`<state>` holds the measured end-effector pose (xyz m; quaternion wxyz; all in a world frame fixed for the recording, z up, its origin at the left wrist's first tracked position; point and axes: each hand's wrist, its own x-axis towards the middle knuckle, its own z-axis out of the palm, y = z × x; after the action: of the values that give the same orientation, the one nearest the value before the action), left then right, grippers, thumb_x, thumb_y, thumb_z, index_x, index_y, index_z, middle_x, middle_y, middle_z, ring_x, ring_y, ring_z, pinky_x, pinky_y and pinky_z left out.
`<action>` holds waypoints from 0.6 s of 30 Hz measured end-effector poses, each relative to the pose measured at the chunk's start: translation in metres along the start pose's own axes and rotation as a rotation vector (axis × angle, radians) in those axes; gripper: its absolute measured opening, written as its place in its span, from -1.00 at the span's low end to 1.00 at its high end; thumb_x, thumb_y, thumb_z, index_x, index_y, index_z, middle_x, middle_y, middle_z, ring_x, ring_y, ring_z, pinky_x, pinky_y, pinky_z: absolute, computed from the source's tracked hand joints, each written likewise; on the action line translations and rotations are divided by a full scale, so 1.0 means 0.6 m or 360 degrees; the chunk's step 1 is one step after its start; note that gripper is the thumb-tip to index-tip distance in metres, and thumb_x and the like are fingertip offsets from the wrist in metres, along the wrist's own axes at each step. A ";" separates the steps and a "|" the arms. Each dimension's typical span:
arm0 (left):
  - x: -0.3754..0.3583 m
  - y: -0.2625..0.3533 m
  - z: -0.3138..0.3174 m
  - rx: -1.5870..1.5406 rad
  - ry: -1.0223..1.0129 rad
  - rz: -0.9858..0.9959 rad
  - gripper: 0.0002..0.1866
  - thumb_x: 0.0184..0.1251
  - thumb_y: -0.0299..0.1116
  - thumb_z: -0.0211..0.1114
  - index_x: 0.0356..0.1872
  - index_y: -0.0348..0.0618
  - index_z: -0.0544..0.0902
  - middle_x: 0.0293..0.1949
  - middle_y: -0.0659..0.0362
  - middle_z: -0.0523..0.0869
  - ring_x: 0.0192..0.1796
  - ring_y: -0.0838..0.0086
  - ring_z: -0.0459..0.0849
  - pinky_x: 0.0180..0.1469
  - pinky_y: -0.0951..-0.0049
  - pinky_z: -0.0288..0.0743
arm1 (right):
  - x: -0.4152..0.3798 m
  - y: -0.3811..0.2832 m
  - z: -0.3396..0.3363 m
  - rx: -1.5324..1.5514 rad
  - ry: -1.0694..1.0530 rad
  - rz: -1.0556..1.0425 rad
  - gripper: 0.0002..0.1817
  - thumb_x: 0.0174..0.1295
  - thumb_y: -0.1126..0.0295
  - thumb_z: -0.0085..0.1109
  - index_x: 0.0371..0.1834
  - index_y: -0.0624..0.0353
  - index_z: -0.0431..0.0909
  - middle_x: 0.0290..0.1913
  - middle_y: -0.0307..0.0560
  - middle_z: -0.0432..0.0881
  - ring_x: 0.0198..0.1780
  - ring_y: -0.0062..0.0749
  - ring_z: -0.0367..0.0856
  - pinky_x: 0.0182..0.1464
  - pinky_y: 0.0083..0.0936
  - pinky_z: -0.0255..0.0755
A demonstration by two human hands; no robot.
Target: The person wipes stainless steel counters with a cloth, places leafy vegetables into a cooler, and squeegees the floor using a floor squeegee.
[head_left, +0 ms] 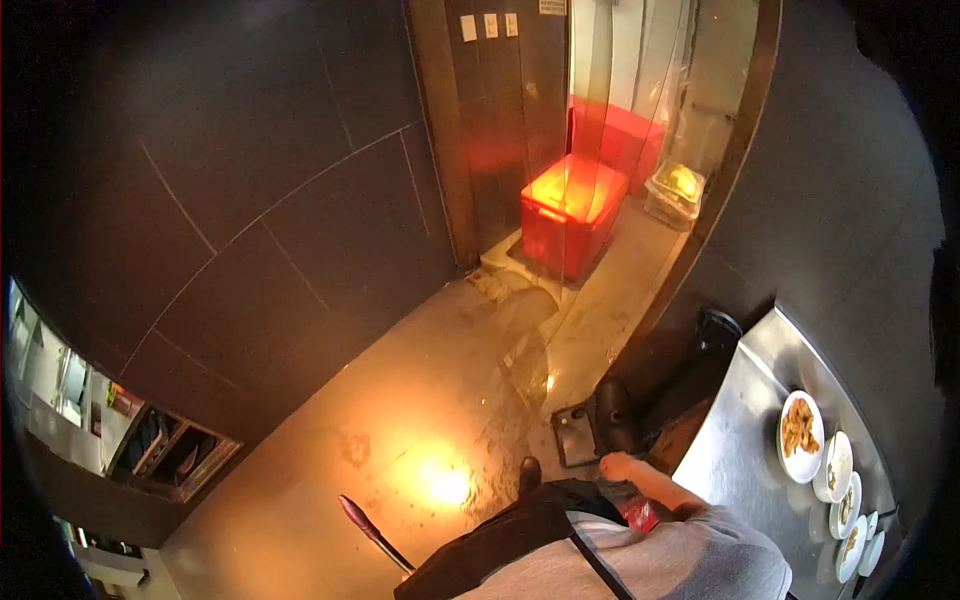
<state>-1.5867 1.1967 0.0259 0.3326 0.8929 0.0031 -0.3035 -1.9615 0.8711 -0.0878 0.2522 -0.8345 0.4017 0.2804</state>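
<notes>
My right hand (621,466) reaches forward past the black apron (480,555), its fingers curled in. Just below it, partly hidden by the forearm, is a clear and red item (641,515) that looks like plastic packaging; I cannot make out exactly what the fingers grip. Beyond the hand, a dark square tray or pan (574,436) rests on the floor. To the left of the apron a rod with a maroon handle end (356,514) sticks out, its lower part hidden. My left hand does not show.
A steel counter (735,430) on the right carries several white bowls, one with brown food (800,427). Clear strip curtains hang in the doorway ahead, with a red bin (560,240) and a clear container (675,196) behind them. The floor (330,440) looks wet.
</notes>
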 end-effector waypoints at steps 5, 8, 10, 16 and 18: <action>0.076 0.148 0.073 -0.0019 -0.0012 0.0010 -0.64 0.14 -0.17 0.06 -0.62 -0.29 0.46 -0.61 0.09 0.46 -0.59 0.36 0.40 -0.51 0.32 0.32 | 0.103 -0.016 -0.206 0.0440 -0.0507 -0.0041 -0.67 0.05 0.17 0.13 -0.10 -0.04 0.58 -0.29 -0.11 0.66 -0.23 -0.26 0.60 -0.17 -0.30 0.43; 0.125 0.218 0.109 -0.0035 0.0003 0.0007 -0.66 0.13 -0.20 0.07 -0.65 -0.29 0.46 -0.64 0.11 0.44 -0.60 0.38 0.39 -0.53 0.33 0.30 | 0.259 0.031 -0.283 0.0208 -0.0194 -0.0079 -0.65 0.08 0.12 0.12 -0.10 0.01 0.55 -0.12 -0.08 0.61 -0.09 -0.15 0.57 -0.04 -0.22 0.41; 0.162 0.261 0.129 -0.0055 -0.0001 0.0006 -0.67 0.12 -0.21 0.08 -0.67 -0.28 0.45 -0.66 0.13 0.43 -0.62 0.40 0.37 -0.53 0.34 0.29 | 0.350 0.044 -0.348 0.0217 -0.0033 -0.0140 -0.65 0.11 0.13 0.08 -0.09 0.06 0.55 -0.08 -0.08 0.60 -0.08 -0.11 0.56 -0.03 -0.21 0.41; 0.310 0.389 0.212 -0.0002 -0.0132 0.0056 -0.69 0.09 -0.27 0.10 -0.73 -0.27 0.43 -0.72 0.17 0.39 -0.65 0.45 0.34 -0.56 0.36 0.26 | 0.428 0.002 -0.578 0.0444 0.0393 -0.0289 -0.63 0.11 0.21 0.07 -0.06 0.18 0.51 -0.07 0.00 0.60 -0.06 -0.07 0.56 -0.01 -0.23 0.42; 0.362 0.434 0.243 0.0035 -0.0195 0.0100 -0.69 0.07 -0.29 0.11 -0.75 -0.27 0.43 -0.74 0.18 0.38 -0.67 0.46 0.33 -0.57 0.37 0.25 | 0.446 0.008 -0.618 0.0504 0.0437 -0.0274 -0.63 0.08 0.24 0.09 -0.08 0.17 0.53 -0.07 0.02 0.60 -0.06 -0.07 0.56 0.00 -0.24 0.42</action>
<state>-1.4343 0.8644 -0.0246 0.3316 0.8760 -0.0487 -0.3469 -1.7281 0.4871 -0.0026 0.3460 -0.8461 0.3985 0.0749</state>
